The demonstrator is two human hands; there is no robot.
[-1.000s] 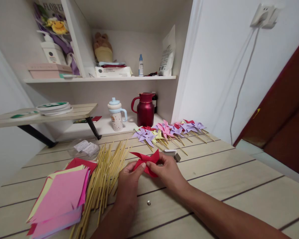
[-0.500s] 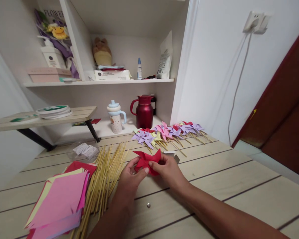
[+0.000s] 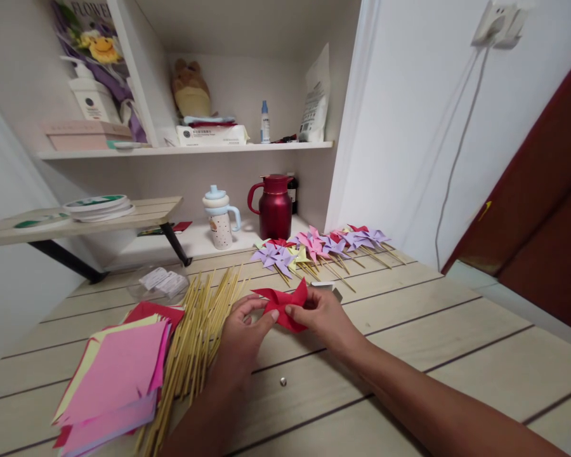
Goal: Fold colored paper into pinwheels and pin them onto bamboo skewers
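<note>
**Red pinwheel between both hands**

Over the pale plank table (image 3: 409, 330), just above its boards, I hold a folded red paper pinwheel (image 3: 285, 306) between my two hands. My left hand (image 3: 242, 333) is closed on its near-left edge, thumb and forefinger pinching the paper; my right hand (image 3: 324, 317) grips the right side the same way, thumb laid across the front fold. Held from both sides like this, the blades stay flat and pointed — one hand alone would let them spring apart, I judge.

Just left of my left hand lies a loose bundle of bamboo sticks (image 3: 197, 330), fanned along the boards and close enough to reach without stretching. Beside them sits a stack of square coloured paper (image 3: 117, 374), pink on top, red and yellow edges showing below. A small metal pin (image 3: 283, 381) lies on the table near my wrists.

Farther back, finished pinwheels (image 3: 321, 247) in purple, pink, yellow and red lie in a row on their sticks — well apart from the working spot. Behind them stand a red jug (image 3: 275, 208) and a spouted cup (image 3: 220, 219).
</note>
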